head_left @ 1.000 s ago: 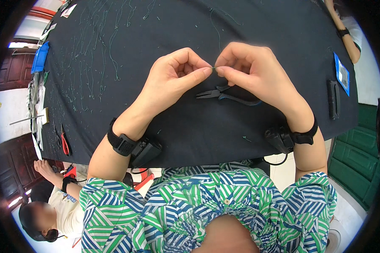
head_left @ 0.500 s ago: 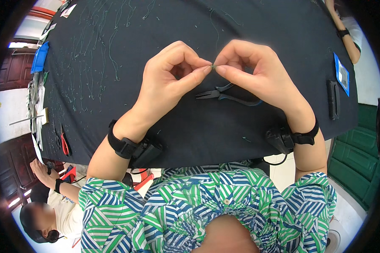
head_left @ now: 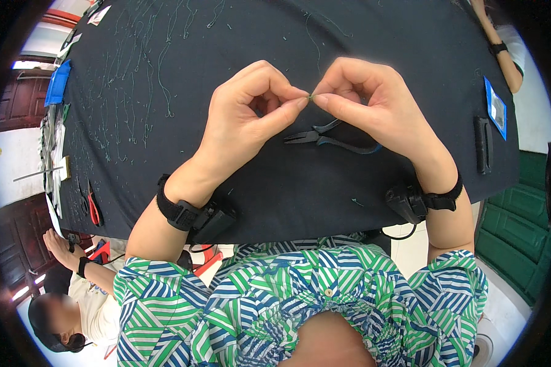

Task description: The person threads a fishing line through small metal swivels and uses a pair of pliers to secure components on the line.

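Over the dark cloth, my left hand point(head_left: 248, 107) and my right hand point(head_left: 373, 104) meet fingertip to fingertip. Each closes thumb and forefinger in a pinch on a thin green thread point(head_left: 311, 96), of which only a tiny bit shows in the gap. A strand of green thread point(head_left: 316, 44) lies on the cloth beyond my fingers and curves down toward my right fingertips. Pliers with dark jaws and blue-black handles point(head_left: 333, 142) lie just below my right hand, partly covered by it.
Several green thread lengths point(head_left: 133, 79) lie spread over the black tablecloth point(head_left: 288, 196) at left. Red-handled pliers point(head_left: 93, 209) rest near the left edge. A blue-edged packet point(head_left: 496, 109) and a black case point(head_left: 483, 145) lie at right. Co-workers' arms point(head_left: 98, 273) appear at lower left and upper right.
Both hands keep their pinch, with the left fingertips a hair further right. The strand beyond my fingers has shifted slightly to the right.
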{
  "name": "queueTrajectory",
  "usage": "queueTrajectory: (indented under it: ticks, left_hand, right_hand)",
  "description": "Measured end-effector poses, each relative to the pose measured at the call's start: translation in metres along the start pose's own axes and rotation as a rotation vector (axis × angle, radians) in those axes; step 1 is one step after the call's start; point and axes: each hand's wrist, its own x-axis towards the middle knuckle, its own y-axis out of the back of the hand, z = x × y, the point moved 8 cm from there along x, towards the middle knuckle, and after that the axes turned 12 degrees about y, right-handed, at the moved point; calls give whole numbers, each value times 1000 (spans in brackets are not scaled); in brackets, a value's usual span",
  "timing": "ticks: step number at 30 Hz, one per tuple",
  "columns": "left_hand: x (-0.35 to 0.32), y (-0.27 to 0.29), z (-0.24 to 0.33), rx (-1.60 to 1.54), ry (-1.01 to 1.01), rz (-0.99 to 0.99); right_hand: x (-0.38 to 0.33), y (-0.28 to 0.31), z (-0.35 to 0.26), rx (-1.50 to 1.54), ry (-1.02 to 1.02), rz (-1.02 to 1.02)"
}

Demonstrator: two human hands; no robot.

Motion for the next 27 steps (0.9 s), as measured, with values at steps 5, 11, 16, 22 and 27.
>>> queueTrajectory:
  ticks: [5,11,16,22,27]
  left_hand:
    - [-1,-4,-3,54,49,-94]
    - [0,-5,-14,-52,264,-95]
    - [3,1,-26,-267,355,-29]
    - [1,-4,-22,-265,416,-31]
    - [-1,-8,-15,-303,433,-58]
  right_hand:
    - [0,1,2,-14,-30,-22]
    - [1,7,1,-166,-1,-24]
    - [2,44,-12,-389,60,126]
    - [-3,59,-32,-120,240,368]
    - [-7,59,-61,45,334,355]
